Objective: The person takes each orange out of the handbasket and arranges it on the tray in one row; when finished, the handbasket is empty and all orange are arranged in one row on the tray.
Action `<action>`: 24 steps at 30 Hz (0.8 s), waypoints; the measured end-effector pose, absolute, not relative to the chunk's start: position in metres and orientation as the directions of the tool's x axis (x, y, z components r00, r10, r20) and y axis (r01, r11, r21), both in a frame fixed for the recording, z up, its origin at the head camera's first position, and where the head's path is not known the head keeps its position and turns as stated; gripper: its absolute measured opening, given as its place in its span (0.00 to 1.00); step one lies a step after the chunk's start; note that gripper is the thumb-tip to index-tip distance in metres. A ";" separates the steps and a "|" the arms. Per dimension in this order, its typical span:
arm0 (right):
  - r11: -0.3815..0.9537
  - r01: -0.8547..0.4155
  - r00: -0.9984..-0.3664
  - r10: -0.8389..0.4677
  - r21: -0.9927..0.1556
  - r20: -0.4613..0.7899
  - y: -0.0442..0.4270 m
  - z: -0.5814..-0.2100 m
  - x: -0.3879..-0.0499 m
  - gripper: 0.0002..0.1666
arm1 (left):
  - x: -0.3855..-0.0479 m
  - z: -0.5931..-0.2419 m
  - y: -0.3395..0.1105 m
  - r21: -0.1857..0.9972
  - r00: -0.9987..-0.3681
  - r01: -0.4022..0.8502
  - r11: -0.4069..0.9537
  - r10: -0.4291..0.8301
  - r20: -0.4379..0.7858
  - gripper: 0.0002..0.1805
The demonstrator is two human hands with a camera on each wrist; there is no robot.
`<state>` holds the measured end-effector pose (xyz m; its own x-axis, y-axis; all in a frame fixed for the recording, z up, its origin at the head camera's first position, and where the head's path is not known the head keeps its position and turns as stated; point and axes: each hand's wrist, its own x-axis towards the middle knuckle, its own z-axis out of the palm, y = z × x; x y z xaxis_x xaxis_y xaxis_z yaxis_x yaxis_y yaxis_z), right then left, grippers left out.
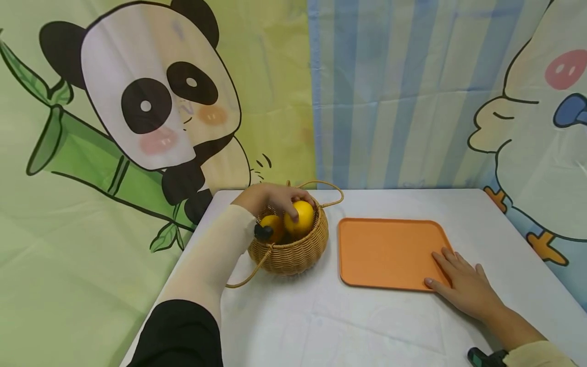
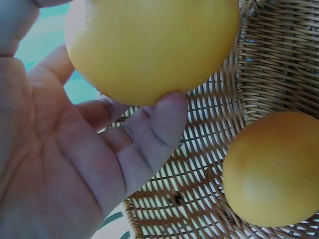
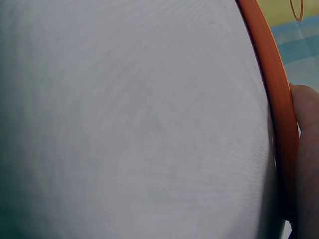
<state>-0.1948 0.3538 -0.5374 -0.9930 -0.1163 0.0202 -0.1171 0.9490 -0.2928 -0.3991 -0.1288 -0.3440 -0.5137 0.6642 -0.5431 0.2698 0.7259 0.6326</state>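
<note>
Left hand [image 1: 278, 197] curled round a yellow fruit [image 1: 301, 219] — right hand [image 1: 468, 288], fingers spread, on an orange tray [image 1: 390, 253]

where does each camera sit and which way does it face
Head: worn on the head, facing forward and down over the wicker basket, orange tray, left hand and right hand; both forearms show.
Left wrist: facing the left palm and fingers, the gripped yellow fruit and the basket weave.
Right wrist: facing the white tabletop and the tray's rim; part of the right hand shows at the right edge.
Shared: head and left wrist both show the gripped fruit.
</note>
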 end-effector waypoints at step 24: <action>0.946 -0.107 -0.994 -0.109 -0.305 0.011 0.352 -0.536 -0.194 0.60 | -0.390 -0.321 -0.129 0.808 -0.529 0.173 0.564 0.745 -0.406 0.41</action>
